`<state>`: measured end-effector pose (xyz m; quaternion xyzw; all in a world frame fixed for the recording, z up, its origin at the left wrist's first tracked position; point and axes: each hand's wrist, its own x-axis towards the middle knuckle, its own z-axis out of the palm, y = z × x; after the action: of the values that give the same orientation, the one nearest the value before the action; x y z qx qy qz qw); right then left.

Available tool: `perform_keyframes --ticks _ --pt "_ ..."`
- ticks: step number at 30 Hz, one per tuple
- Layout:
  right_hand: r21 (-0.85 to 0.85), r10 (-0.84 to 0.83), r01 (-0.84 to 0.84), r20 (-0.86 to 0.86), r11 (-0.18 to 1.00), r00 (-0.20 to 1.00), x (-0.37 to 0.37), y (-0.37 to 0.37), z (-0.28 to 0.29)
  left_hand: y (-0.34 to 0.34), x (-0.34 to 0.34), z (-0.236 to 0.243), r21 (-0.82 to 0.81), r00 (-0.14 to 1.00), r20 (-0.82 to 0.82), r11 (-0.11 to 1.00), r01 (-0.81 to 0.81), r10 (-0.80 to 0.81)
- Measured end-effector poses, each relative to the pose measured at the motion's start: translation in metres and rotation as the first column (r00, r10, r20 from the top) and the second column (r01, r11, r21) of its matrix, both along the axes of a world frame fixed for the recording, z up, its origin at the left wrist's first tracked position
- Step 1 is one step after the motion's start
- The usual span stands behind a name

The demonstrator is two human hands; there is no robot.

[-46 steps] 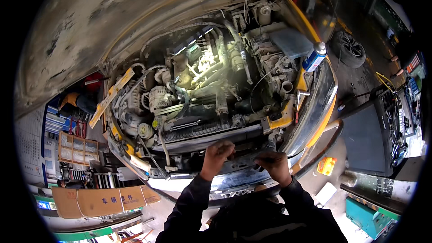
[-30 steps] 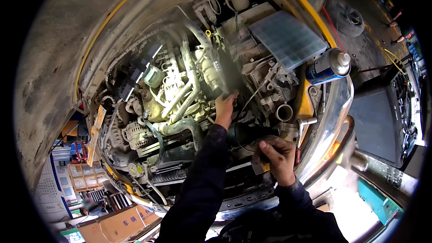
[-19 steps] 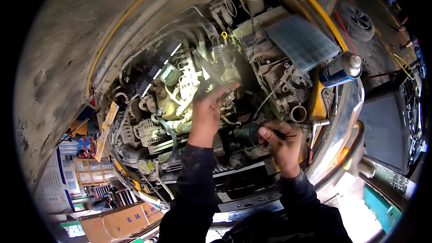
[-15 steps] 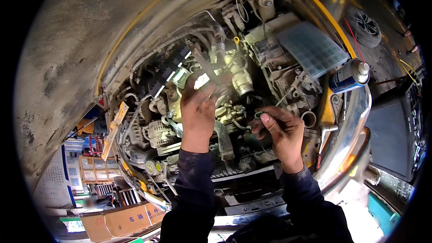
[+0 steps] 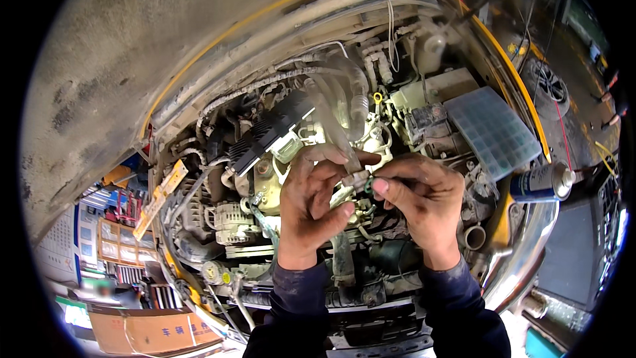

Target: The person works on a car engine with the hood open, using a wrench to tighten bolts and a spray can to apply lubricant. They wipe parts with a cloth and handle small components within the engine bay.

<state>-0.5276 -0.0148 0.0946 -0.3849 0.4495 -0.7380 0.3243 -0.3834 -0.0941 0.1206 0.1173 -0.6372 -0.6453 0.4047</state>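
Observation:
Over an open engine bay, my left hand has its fingers curled round the lower end of a grey pipe, whose end fitting points toward my right hand. My right hand pinches a small green rubber ring between thumb and forefinger. The ring is right at the pipe's end fitting; whether it is seated on it I cannot tell. Below and behind both hands lies the dusty engine, with an alternator to the left and a yellow-looped dipstick beyond them.
A clear compartment case rests on the right of the engine bay, beside a blue-and-white spray can. The raised hood fills the upper left. A wheel lies on the floor at right. A cardboard box stands lower left.
My right hand has brought the green ring up and left to the pipe's end. My left hand has turned and now grips the pipe's end. The view has shifted, moving the engine bay in frame.

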Motion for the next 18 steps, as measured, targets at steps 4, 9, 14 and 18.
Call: perform_keyframes --ticks 4,9,14,18 --pt "0.033 -0.037 0.039 -0.053 0.999 0.998 0.0 0.003 -0.001 0.0 -0.003 -0.009 -0.055 0.998 0.001 0.996 -0.063 0.063" --pt "0.064 -0.021 0.024 -0.052 0.998 0.998 -0.001 0.006 -0.002 0.001 -0.004 -0.019 -0.17 0.997 0.026 0.983 -0.068 0.073" --pt "-0.003 0.016 -0.017 -0.156 1.0 0.988 -0.008 0.002 -0.007 0.005 -0.004 -0.024 -0.178 0.991 0.027 0.976 -0.124 0.131" --pt "-0.022 0.063 -0.067 -0.165 0.997 0.984 -0.009 0.003 -0.008 0.011 -0.001 -0.024 -0.233 0.978 0.07 0.957 -0.175 0.196"
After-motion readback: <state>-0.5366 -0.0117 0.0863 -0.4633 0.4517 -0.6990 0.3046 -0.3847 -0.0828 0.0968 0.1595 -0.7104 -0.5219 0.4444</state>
